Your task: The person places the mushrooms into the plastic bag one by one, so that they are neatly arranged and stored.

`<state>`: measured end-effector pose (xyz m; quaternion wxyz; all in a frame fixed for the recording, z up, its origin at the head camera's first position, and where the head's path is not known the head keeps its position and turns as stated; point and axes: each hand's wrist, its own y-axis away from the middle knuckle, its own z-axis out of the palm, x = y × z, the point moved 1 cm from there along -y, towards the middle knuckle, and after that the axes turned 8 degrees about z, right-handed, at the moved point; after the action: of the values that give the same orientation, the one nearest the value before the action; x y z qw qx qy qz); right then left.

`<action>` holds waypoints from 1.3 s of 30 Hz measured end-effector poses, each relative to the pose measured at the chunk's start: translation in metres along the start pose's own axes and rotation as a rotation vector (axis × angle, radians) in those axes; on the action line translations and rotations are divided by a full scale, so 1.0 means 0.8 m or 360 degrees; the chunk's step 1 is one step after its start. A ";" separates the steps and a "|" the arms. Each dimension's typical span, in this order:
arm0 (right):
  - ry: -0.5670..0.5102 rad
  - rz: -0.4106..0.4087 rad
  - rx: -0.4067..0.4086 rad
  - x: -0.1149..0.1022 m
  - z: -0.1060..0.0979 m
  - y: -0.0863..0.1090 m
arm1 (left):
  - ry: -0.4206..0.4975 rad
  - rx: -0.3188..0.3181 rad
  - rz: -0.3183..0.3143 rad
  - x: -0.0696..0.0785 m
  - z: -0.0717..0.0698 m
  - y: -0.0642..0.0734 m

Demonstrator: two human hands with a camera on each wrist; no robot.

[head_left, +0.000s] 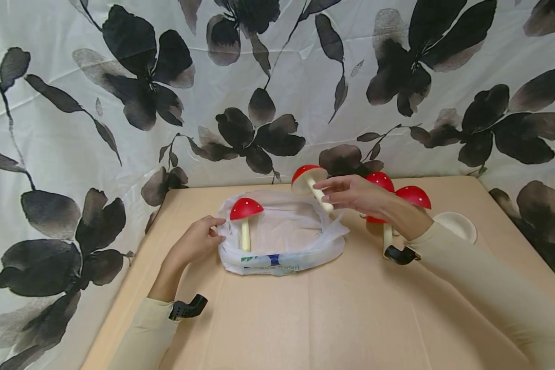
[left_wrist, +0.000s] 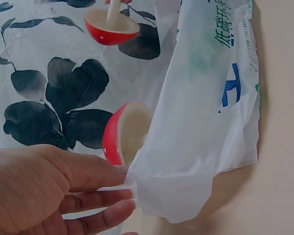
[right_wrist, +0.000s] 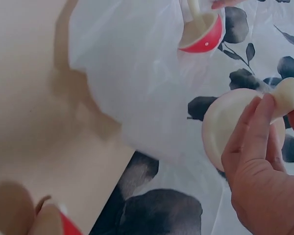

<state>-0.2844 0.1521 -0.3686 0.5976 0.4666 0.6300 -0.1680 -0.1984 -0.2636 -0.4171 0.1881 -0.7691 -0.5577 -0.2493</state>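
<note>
A white plastic bag (head_left: 289,261) with green and blue print lies spread open on the table. Inside its left part stands a toy mushroom (head_left: 246,209) with a red, white-dotted cap and a cream stem. My left hand (head_left: 196,241) pinches the bag's left rim between thumb and fingers, as the left wrist view shows. Above the bag's right rim, my right hand (head_left: 358,194) holds a second toy mushroom (head_left: 308,177) by its stem, tilted, cap toward the upper left. The right wrist view shows the pale underside of that cap (right_wrist: 218,127).
Beyond my right forearm are more red-capped mushrooms (head_left: 413,195), partly hidden by the arm. A round cream-coloured dish (head_left: 458,226) lies to their right. A white cloth with dark flowers (head_left: 259,136) hangs behind the wooden table (head_left: 268,318).
</note>
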 end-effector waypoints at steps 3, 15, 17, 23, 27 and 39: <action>-0.0012 0.0003 -0.0043 -0.004 0.008 -0.006 | -0.0003 0.0003 0.0013 0.001 -0.001 0.000; -0.0026 0.0061 -0.0152 -0.014 0.037 -0.030 | -0.0010 -0.0009 0.0013 0.005 -0.002 -0.004; -0.0018 0.0076 -0.0150 -0.015 0.042 -0.033 | -0.0010 -0.0018 0.0001 0.006 -0.002 -0.005; -0.0027 0.0092 -0.0168 -0.020 0.054 -0.036 | -0.0012 -0.0036 -0.0018 0.008 -0.003 -0.007; -0.0040 0.0072 -0.0176 -0.018 0.059 -0.042 | -0.0009 -0.0036 -0.0006 0.007 -0.003 -0.006; -0.0090 0.0113 -0.0090 -0.016 0.080 -0.052 | -0.0023 -0.0055 -0.0012 0.008 -0.006 -0.004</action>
<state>-0.2808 0.0774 -0.3862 0.6338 0.4667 0.6003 -0.1420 -0.2009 -0.2602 -0.4092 0.1698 -0.7718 -0.5576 -0.2541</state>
